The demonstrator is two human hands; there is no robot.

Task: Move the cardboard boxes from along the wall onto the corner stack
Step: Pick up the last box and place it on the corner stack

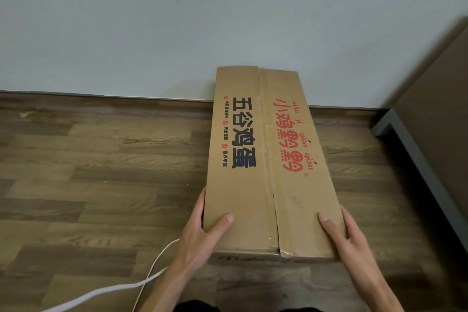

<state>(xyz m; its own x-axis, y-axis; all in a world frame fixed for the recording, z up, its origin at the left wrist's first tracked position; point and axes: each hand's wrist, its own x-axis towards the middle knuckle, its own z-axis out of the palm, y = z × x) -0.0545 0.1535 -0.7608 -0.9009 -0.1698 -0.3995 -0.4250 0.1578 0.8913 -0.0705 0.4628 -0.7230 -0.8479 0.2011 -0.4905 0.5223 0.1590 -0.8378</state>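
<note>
Wood-plank floor (101,185), pale wall (177,20) behind. Long cardboard box (268,159) lies on floor, far end at wall. Left hand (202,230) and right hand (347,233) clasp its near corners: thumbs on top, fingers wrapped down the sides. White cable (141,284) trails left.

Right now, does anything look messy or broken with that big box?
A little. The cardboard egg box has its top flaps unsealed; the seam gapes unevenly, with rough edges near the left hand and right hand. A white cable trails loose across the wooden floor, near the person's feet, so it might trip someone.
</note>
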